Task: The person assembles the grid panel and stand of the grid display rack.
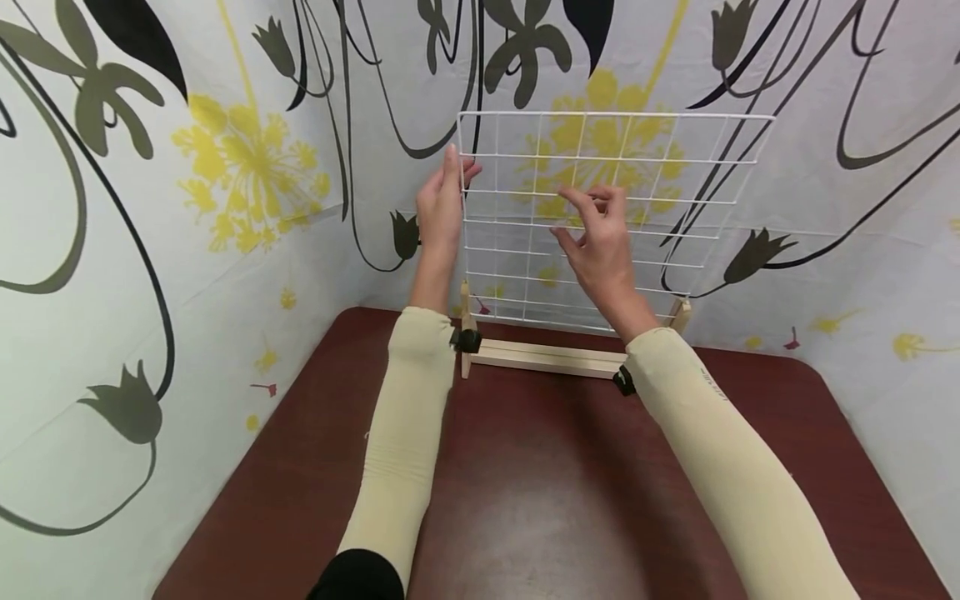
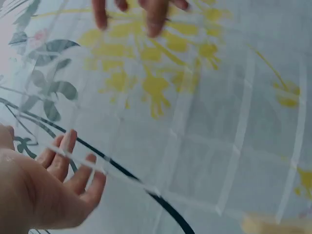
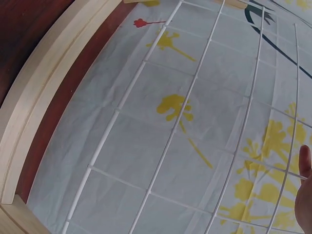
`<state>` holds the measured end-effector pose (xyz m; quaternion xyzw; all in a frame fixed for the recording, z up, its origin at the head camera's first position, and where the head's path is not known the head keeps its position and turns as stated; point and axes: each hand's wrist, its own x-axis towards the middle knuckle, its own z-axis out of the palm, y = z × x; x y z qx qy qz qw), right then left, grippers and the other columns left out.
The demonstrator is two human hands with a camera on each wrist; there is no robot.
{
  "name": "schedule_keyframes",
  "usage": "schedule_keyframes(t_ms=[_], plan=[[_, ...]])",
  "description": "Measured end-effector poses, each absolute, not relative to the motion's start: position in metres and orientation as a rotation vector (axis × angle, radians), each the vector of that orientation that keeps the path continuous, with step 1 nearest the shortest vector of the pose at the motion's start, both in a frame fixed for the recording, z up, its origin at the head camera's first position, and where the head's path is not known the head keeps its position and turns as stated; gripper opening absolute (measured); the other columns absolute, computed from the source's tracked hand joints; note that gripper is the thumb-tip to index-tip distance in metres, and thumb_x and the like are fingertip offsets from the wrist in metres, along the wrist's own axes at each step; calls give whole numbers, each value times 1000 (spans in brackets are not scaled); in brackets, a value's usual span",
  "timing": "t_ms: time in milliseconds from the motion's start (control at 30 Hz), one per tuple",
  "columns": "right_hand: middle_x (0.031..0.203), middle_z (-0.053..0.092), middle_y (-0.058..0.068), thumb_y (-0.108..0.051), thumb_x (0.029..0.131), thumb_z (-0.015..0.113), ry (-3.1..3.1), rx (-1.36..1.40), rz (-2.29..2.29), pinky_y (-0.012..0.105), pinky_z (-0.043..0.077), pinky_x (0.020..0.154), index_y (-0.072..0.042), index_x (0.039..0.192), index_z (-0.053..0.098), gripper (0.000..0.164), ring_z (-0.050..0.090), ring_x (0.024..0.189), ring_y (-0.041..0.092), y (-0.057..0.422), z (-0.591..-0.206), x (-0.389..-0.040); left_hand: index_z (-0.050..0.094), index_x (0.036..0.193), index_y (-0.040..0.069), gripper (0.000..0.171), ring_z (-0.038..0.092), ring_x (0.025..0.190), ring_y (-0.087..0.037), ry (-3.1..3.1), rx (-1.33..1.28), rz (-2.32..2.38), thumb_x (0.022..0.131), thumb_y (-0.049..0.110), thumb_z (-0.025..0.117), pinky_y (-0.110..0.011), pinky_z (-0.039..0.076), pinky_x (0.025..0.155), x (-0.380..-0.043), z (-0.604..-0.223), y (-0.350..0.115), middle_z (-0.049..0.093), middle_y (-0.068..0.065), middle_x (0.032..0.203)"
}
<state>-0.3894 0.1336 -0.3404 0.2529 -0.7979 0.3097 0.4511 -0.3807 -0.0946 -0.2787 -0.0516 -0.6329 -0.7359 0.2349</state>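
A white wire grid panel (image 1: 615, 114) stands upright in a wooden stand (image 1: 551, 358) at the back of the table. At the panel's left edge is my left hand (image 1: 442, 200), its fingers reaching behind the wires. Those fingers look loosely extended around the edge wire in the left wrist view, without a firm grip. My right hand (image 1: 603, 242) is in front of the panel's middle, thumb and index finger apart with a gap between them. Only part of the right hand (image 3: 304, 195) shows in the right wrist view; whether it touches a wire I cannot tell.
The dark red-brown table (image 1: 540, 500) extends in front of the stand. Cloth (image 1: 247, 350) printed with flowers hangs behind and along the sides. Short wooden posts, left (image 1: 466, 308) and right (image 1: 680, 315), rise from the stand's ends.
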Motion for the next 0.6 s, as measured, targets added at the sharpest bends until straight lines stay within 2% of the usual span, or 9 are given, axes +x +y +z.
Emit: schedule_keyframes(t_ms=[100, 167, 267, 400, 467, 500, 600], plan=[[129, 46, 22, -8, 95, 79, -1975, 617, 747, 40, 58, 71, -17, 141, 64, 49, 59, 67, 30, 135, -342, -389, 78, 120, 9, 50, 74, 119, -13, -1695, -92, -2066, 109, 52, 54, -41, 50, 108, -381, -272, -86, 81, -2, 118], [129, 46, 22, -9, 95, 80, -1976, 618, 743, 40, 57, 72, -17, 141, 64, 49, 58, 65, 29, 136, -344, -389, 78, 119, 9, 43, 74, 118, -18, -1664, -81, -2090, 109, 46, 57, -45, 52, 106, -382, -271, -82, 82, -2, 117], [129, 46, 23, -10, 94, 80, -1976, 633, 744, 40, 58, 74, -17, 141, 63, 50, 59, 67, 29, 137, -345, -388, 76, 119, 7, 34, 76, 113, -20, -1582, -92, -2147, 108, 36, 61, -43, 54, 103, -383, -272, -79, 81, -5, 115], [130, 46, 24, -10, 93, 82, -1979, 633, 715, 47, 59, 89, -18, 141, 61, 53, 65, 92, 36, 137, -347, -388, 76, 115, 5, 27, 78, 103, -18, -1469, -119, -2239, 106, 29, 65, -41, 56, 102, -385, -273, -77, 80, -6, 106], [131, 47, 24, -11, 92, 84, -1988, 614, 690, 52, 58, 92, -18, 141, 60, 54, 65, 106, 40, 137, -347, -387, 76, 112, 5, 25, 78, 101, -20, -1422, -130, -2282, 106, 27, 66, -43, 55, 106, -385, -272, -76, 79, -3, 101], [131, 47, 23, -12, 91, 84, -1995, 601, 679, 53, 59, 91, -19, 140, 60, 55, 64, 113, 41, 138, -347, -387, 76, 111, 5, 24, 77, 101, -20, -1406, -131, -2296, 106, 26, 67, -44, 54, 109, -386, -272, -75, 78, -1, 98], [134, 48, 21, -17, 93, 83, -2026, 571, 642, 56, 60, 78, -21, 141, 59, 54, 66, 113, 41, 139, -345, -383, 77, 107, 5, 21, 77, 97, -19, -1345, -128, -2331, 105, 24, 67, -46, 51, 114, -387, -272, -73, 77, 1, 93]])
